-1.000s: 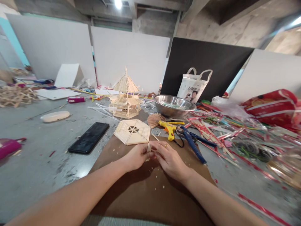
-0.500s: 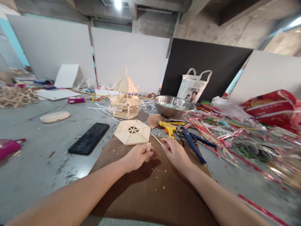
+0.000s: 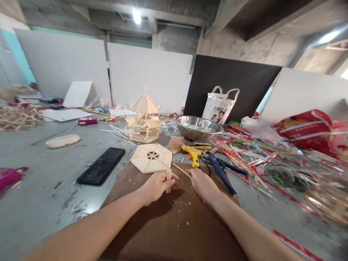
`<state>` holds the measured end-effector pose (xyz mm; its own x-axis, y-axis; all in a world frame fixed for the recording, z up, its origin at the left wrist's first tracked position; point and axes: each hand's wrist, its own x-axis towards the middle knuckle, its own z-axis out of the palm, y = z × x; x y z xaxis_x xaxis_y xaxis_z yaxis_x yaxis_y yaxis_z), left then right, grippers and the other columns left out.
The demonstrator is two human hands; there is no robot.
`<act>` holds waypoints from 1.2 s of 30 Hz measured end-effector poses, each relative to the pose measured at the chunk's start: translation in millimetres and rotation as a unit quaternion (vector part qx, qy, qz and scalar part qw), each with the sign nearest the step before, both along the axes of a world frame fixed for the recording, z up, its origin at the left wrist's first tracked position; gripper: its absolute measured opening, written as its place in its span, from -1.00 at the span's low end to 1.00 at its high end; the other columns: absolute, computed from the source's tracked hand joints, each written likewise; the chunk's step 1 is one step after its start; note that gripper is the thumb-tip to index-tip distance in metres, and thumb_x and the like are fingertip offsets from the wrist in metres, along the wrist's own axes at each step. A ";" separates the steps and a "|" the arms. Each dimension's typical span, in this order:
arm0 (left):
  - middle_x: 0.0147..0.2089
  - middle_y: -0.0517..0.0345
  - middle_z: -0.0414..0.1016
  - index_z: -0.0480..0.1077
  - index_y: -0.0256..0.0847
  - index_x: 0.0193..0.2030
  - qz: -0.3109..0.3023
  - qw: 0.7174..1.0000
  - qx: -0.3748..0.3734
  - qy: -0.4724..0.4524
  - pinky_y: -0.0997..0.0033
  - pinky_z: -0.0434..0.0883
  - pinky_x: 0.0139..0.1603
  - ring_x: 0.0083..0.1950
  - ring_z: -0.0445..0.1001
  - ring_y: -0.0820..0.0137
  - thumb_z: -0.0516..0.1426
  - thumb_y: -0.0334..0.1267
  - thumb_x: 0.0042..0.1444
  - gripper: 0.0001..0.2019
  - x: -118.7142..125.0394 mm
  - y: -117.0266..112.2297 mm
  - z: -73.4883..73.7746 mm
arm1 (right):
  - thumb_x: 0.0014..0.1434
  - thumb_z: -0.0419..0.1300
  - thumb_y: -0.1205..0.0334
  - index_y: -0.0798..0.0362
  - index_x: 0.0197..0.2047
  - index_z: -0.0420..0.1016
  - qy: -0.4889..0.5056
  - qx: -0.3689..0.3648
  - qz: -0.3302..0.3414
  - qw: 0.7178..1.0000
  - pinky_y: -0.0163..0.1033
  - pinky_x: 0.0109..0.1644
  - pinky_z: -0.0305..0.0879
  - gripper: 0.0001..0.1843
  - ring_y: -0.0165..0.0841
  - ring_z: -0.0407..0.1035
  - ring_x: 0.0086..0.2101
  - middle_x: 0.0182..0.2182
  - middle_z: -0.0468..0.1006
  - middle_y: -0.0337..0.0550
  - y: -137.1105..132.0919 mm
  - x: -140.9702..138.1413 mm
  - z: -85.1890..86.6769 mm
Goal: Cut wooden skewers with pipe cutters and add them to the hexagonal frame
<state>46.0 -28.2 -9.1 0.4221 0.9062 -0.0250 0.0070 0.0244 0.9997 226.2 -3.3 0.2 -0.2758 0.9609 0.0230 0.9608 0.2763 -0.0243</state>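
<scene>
White bag [image 3: 210, 106], right of centre, just above the frame's middle: row of large dark Chinese characters across the front. First read as 好; those after it too blurred to make out. Red bag [image 3: 301, 132], right side of the frame: pale marks, too soft to tell whether lettering. Nothing else legible.

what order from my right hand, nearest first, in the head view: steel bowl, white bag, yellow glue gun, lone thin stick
1. Lone thin stick, at the right hand
2. Yellow glue gun, just beyond
3. Steel bowl, farther back
4. White bag, behind the bowl
</scene>
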 end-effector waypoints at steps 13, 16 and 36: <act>-0.37 0.10 0.42 0.28 -0.34 -0.29 0.040 0.998 -0.048 -0.011 0.36 0.31 -0.21 -0.33 0.41 0.43 0.07 -0.26 -0.06 -0.79 0.3 -1.3 4.7 | -0.05 -0.06 0.37 0.14 -0.39 0.34 -0.051 -0.019 0.025 0.998 -0.29 -0.39 0.02 -0.81 -0.27 0.32 -0.34 -0.38 0.43 0.01 -13.3 6.3 14.0; -0.37 0.10 0.42 0.28 -0.34 -0.28 0.044 0.998 -0.052 -0.013 0.38 0.31 -0.21 -0.33 0.41 0.44 0.06 -0.28 -0.05 -0.81 0.3 -1.5 5.8 | -0.07 -0.05 0.35 0.13 -0.41 0.35 -0.050 -0.022 0.024 0.998 -0.30 -0.43 -0.01 -0.82 -0.28 0.32 -0.36 -0.40 0.43 -0.01 -13.9 7.3 15.4; -0.44 0.17 0.36 0.36 -0.32 -0.30 -0.003 0.999 0.041 0.011 0.51 0.24 -0.35 -0.41 0.29 0.49 0.04 -0.14 -0.04 -0.72 -2.9 -0.4 5.5 | -0.04 0.00 0.28 0.10 -0.44 0.35 0.355 -0.086 0.110 0.924 -0.43 -0.51 0.09 -0.87 -0.52 0.21 -0.59 -0.63 0.38 -0.30 -23.8 -18.6 5.8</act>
<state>43.1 -28.7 -3.6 0.4282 0.9028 0.0401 0.0284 -0.0578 0.9979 207.5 -27.1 6.0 -0.4397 0.8894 0.1248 0.6065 0.3965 -0.6892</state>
